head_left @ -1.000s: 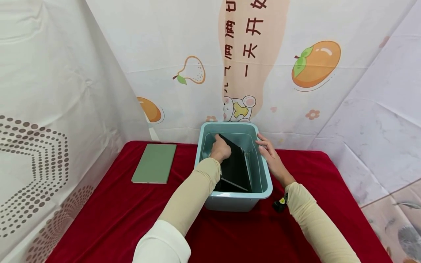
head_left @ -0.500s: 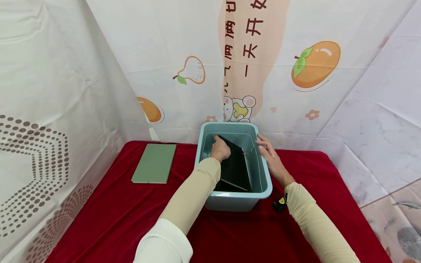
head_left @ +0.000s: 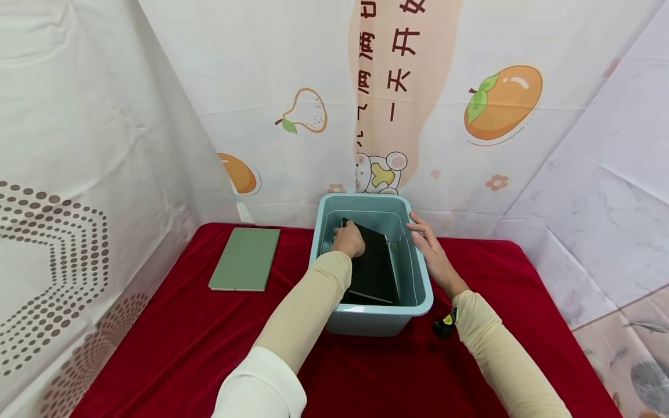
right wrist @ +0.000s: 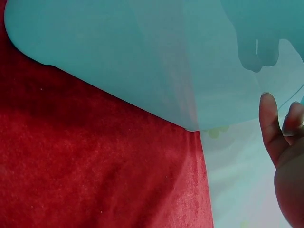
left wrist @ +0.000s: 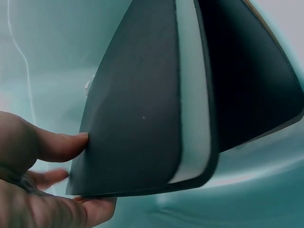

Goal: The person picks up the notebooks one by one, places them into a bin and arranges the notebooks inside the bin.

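Observation:
A light blue plastic bin [head_left: 373, 323] stands at the middle of the table. Inside it, my left hand [head_left: 349, 239] pinches a black hardcover notebook [left wrist: 128, 109] by one corner, thumb on the cover and fingers beneath. The notebook's pale page edge shows in the left wrist view. Another black notebook [left wrist: 251, 71] leans right behind it. My right hand [head_left: 434, 252] touches the bin's right rim from outside, its fingers fairly straight. What lies under the notebooks is mostly hidden by them and by my left arm.
A green notebook [head_left: 245, 259] lies flat on the red cloth [head_left: 172, 348], left of the bin. Printed white curtains [head_left: 292, 64] hang close behind the table and along both sides. Something clear [head_left: 393, 255] stands inside the bin's right side.
My left hand has tilted the notebook slightly and brought it a little lower and nearer in the bin. The right hand stays on the rim.

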